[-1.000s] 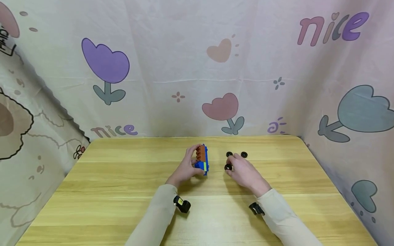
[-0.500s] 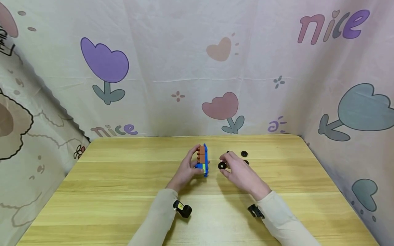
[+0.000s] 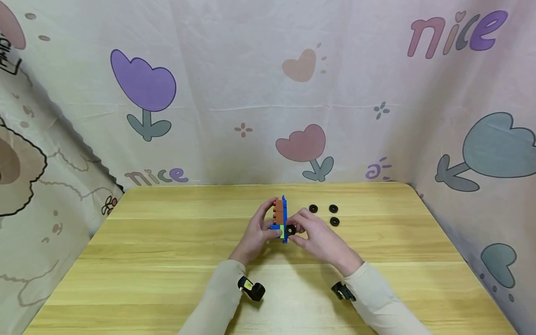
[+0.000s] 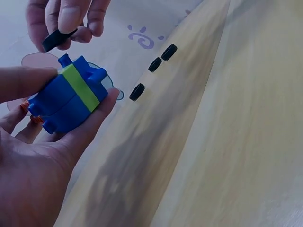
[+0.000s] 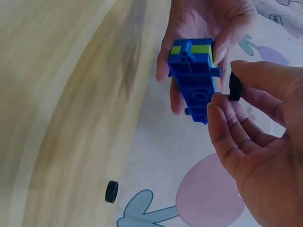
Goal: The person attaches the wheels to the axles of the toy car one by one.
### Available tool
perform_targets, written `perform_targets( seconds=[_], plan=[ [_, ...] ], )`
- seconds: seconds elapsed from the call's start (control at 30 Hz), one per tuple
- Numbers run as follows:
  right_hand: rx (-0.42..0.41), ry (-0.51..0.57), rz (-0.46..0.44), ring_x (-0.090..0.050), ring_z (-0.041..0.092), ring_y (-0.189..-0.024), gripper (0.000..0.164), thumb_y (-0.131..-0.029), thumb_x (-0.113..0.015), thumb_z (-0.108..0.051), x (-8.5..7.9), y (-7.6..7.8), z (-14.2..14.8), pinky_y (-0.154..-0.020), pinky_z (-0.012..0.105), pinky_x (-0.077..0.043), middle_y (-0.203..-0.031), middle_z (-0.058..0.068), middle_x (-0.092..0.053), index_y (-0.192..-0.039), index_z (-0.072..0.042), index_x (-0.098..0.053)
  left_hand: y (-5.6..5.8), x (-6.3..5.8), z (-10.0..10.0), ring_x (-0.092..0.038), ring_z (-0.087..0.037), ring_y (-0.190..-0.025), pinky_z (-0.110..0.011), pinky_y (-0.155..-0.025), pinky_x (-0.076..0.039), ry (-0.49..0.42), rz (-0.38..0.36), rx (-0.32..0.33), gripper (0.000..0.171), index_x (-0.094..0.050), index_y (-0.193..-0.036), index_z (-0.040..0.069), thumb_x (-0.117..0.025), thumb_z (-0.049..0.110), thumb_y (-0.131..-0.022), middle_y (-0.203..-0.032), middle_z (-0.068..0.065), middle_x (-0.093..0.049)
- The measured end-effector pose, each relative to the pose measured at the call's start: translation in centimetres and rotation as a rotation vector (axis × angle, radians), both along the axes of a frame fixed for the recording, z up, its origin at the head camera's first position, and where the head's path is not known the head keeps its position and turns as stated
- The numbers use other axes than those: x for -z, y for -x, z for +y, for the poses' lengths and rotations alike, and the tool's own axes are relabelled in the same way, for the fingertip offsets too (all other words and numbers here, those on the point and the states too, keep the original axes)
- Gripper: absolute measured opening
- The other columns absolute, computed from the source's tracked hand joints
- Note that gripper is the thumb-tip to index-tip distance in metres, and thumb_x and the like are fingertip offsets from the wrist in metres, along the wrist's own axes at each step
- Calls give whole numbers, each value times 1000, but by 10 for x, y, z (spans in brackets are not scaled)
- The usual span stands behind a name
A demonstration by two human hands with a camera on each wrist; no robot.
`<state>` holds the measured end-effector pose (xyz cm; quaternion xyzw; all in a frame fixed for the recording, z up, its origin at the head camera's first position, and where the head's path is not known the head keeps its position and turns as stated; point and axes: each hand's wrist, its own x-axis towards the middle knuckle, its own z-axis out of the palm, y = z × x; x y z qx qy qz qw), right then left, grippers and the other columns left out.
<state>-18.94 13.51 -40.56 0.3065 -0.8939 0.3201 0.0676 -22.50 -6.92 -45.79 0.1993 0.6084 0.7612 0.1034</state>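
My left hand (image 3: 253,235) grips a toy block car (image 3: 278,213), with the thumb on its near end and fingers around the far side. The car is turned on its side. It has orange studded bricks, blue parts and a lime-green layer. In the right wrist view its blue underside (image 5: 195,82) shows, with short pegs sticking out at the sides. Between thumb and fingers, my right hand (image 3: 325,238) pinches a black toy wheel (image 3: 291,230). That wheel (image 5: 235,86) is close beside a side peg, with a small gap left.
On the wooden table (image 3: 167,251) lie three loose black wheels: one nearer the car (image 3: 313,209), one at the back right (image 3: 333,208) and one just in front of that (image 3: 334,222). A patterned cloth (image 3: 234,83) hangs behind the table's far edge.
My right hand has carried the wheel leftward from beside the loose wheels to the car. The left hand has shifted slightly right and tipped the car further onto its side.
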Motion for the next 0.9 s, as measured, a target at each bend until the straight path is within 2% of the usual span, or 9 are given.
perform_targets(
  seconds=[0.2,0.57,0.8,0.9],
  plan=[
    [25,0,-25,-55,11,-87,34,-85,-78,-11,3,-1,-3,-75,28,-51,-103,-4,-54,-115,-6,-63,-1,1,2,-51,-41,-124,-40,-91,-51,-24,1,-12,84,-27,-155,17,-56,-18,-84,-161,-1,-16],
    [36,18,-61,-61,14,-86,30,-85,-77,-11,8,0,-4,-74,36,-55,-103,-4,-58,-113,-9,-65,-4,5,3,-42,-40,-132,-36,-93,-50,-53,9,7,86,-23,-156,16,-52,-17,-83,-162,0,-11],
    [32,-4,-67,-60,12,-85,30,-85,-77,-11,9,2,-5,-72,33,-55,-101,-6,-59,-112,-10,-64,-4,5,3,-43,-40,-131,-36,-92,-50,-61,9,21,85,-22,-156,15,-51,-16,-83,-161,1,-13],
    [31,-16,-53,-59,11,-85,30,-85,-78,-12,10,2,-6,-72,31,-54,-99,-7,-58,-111,-10,-64,-5,6,2,-44,-40,-130,-33,-87,-52,-65,-5,35,82,-20,-157,13,-49,-13,-84,-162,-1,-12]
  ],
)
